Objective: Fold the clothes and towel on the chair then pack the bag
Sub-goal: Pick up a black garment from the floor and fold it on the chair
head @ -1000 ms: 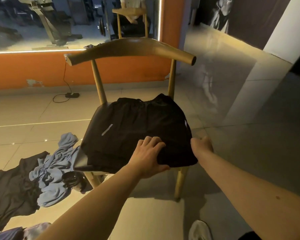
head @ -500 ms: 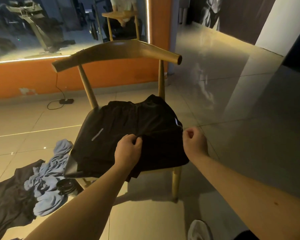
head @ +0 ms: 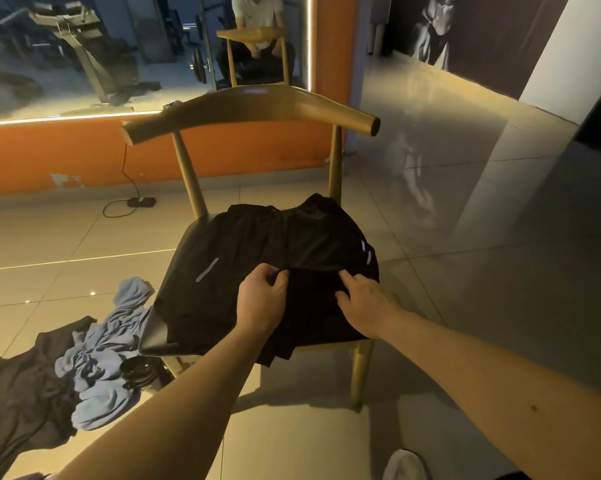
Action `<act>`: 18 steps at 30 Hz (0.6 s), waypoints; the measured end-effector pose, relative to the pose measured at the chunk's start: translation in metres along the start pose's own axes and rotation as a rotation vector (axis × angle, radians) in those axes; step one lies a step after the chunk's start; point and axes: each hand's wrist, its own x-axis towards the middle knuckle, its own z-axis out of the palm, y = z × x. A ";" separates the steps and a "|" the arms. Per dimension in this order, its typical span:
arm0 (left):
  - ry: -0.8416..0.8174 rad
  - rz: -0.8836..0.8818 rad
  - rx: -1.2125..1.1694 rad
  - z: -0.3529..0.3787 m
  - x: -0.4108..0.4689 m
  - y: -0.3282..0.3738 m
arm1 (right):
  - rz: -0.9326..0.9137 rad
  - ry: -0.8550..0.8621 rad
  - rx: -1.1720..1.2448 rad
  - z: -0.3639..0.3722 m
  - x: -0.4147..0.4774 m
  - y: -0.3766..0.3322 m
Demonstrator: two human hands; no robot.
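Both arms reach forward over the chair (head: 250, 109). The left hand (head: 262, 301) has curled fingers and pinches a folded edge of the black shorts (head: 243, 244). The right hand (head: 365, 304) lies on the same fold with fingers rather straight, pressing the cloth. The shorts lie spread on the dark seat. They carry short grey stripes (head: 207, 270), but no writing can be read. The floor (head: 465, 271) is of glossy pale tiles. On it, left of the chair, lie a blue towel (head: 108, 344) and a dark garment (head: 15, 393). Behind the chair is an orange wall (head: 67, 154) under a lit mirror (head: 84, 46).
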 end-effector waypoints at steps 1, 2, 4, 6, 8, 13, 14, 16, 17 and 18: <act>0.015 0.018 -0.021 -0.001 -0.001 0.001 | 0.017 -0.021 0.008 -0.001 0.001 0.000; 0.031 0.035 -0.049 -0.001 -0.003 0.001 | 0.028 -0.024 -0.007 0.000 0.002 0.002; 0.053 0.055 -0.092 0.000 -0.006 0.003 | 0.042 0.057 -0.098 0.000 0.005 0.000; 0.053 0.057 -0.072 0.000 -0.007 0.004 | 0.008 0.183 -0.207 -0.004 0.008 -0.006; 0.040 0.027 -0.022 -0.001 -0.005 0.002 | -0.059 0.219 -0.223 -0.008 0.011 -0.014; 0.062 -0.106 -0.004 -0.008 0.011 -0.004 | -0.034 0.090 0.014 -0.017 0.031 -0.024; 0.087 -0.151 -0.031 -0.009 0.016 -0.005 | -0.021 0.064 0.045 -0.018 0.036 -0.024; 0.138 -0.259 -0.105 -0.009 0.025 -0.006 | 0.009 0.043 0.087 -0.017 0.047 -0.020; 0.151 -0.303 -0.138 -0.009 0.028 -0.006 | 0.021 0.056 0.086 -0.014 0.052 -0.016; 0.149 -0.329 -0.153 -0.008 0.030 -0.007 | 0.031 0.094 0.050 -0.011 0.057 -0.011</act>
